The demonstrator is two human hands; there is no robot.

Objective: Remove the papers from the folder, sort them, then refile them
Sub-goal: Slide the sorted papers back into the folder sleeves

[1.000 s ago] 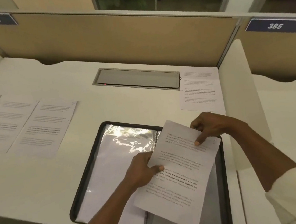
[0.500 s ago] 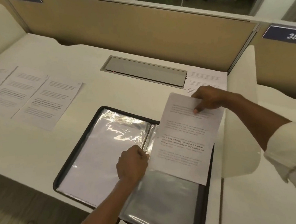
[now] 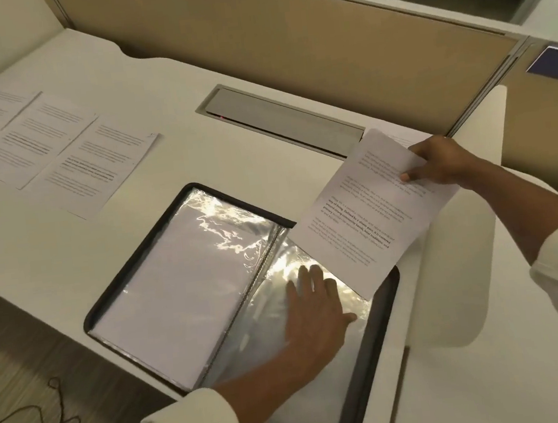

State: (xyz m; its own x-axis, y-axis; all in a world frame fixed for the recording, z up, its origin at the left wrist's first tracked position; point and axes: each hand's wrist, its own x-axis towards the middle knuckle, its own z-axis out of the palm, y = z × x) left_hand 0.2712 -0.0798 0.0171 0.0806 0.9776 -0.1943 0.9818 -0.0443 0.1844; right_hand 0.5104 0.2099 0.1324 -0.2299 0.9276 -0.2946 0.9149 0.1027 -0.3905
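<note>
The black-edged folder (image 3: 135, 252) lies open at the near edge of the white desk (image 3: 195, 144), its clear sleeves glossy and crinkled. The left hand (image 3: 315, 310) rests flat, fingers spread, on the right-hand sleeve (image 3: 259, 334). The right hand (image 3: 444, 159) pinches a printed sheet (image 3: 367, 215) above the folder's far right corner

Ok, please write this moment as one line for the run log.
step: paper removal | right hand: pinches sheet, lifted over folder | left hand: flat on right-side sleeve | desk: other sheets lying at left
</note>
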